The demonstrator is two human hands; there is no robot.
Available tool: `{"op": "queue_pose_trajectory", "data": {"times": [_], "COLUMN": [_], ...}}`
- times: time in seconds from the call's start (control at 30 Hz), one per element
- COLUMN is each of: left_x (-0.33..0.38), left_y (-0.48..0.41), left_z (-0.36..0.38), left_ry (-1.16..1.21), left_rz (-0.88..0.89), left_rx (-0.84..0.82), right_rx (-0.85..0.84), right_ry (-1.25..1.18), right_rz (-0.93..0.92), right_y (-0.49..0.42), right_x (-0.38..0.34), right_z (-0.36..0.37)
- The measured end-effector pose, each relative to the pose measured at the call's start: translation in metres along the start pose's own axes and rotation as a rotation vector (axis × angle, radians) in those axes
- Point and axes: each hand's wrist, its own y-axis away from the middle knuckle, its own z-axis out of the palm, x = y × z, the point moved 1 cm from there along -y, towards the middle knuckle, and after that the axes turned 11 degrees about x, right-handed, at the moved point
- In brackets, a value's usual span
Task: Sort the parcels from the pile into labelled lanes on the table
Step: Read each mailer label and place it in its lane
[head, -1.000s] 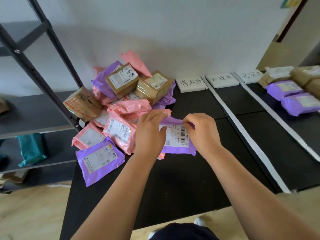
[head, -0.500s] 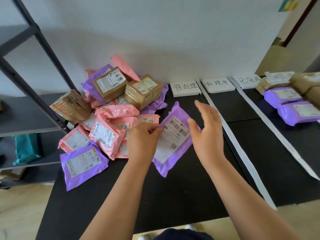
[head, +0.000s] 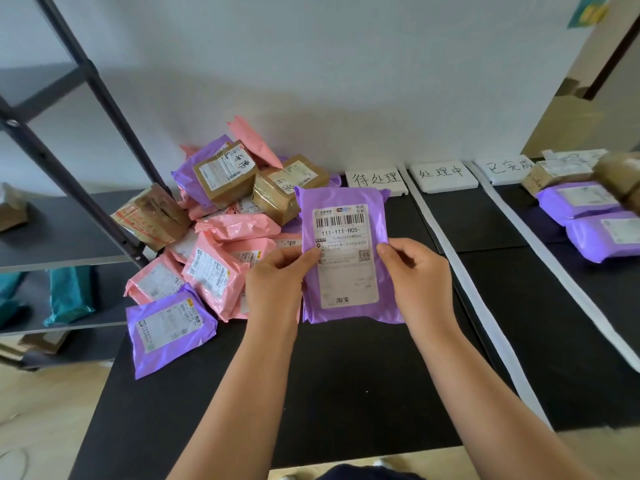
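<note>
A purple parcel (head: 346, 223) with a white barcode label is held upright above the black table (head: 346, 375), label facing me. My left hand (head: 277, 282) pinches its left edge and my right hand (head: 419, 275) pinches its right edge. To the left lies the pile (head: 225, 216) of pink and purple bags and brown boxes. Three white lane labels stand at the wall: the first label (head: 375, 178), the second label (head: 441, 174) and the third label (head: 504, 168).
White tape strips (head: 460, 271) divide the table into lanes. At the far right lie two purple parcels (head: 588, 216) and brown boxes (head: 554, 171). A dark metal shelf (head: 62, 223) with a teal bag stands on the left.
The purple parcel was turned from lying tilted on the table to upright with its label toward me. My right hand, which was open over it, now grips its right edge.
</note>
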Motion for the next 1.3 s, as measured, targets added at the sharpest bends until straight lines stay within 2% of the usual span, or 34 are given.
{"op": "queue_pose_trajectory", "data": {"times": [0.2,0.37,0.53,0.73,0.97,1.13,1.3], "left_x": [0.015,0.036,0.039,0.047,0.052,0.051,0.049], "left_y": [0.007,0.006,0.007,0.015,0.015,0.011,0.015], "left_z": [-0.003,-0.008,-0.014,-0.014,-0.016,-0.014,-0.013], "left_ry": [0.041,0.102,0.125,0.102,0.138,0.072,-0.060], "left_rz": [0.105,0.145,0.156,0.165,0.098,0.146,0.223], "left_rx": [-0.012,0.019,0.053,-0.080,-0.138,-0.136,-0.211], "right_rx": [0.008,-0.062,-0.065,0.006,0.041,0.043,0.138], "right_ry": [-0.048,-0.081,-0.138,-0.236,-0.128,-0.111,-0.169], "right_rz": [-0.007,-0.009,0.015,0.047,0.041,0.079,0.147], "right_y": [0.005,0.010,0.013,0.002,-0.007,-0.006,-0.013], "right_x": [-0.011,-0.017,-0.023,-0.045,-0.056,-0.060,-0.063], "right_z": [-0.007,-0.008,-0.009,-0.014,-0.015,-0.016,-0.020]}}
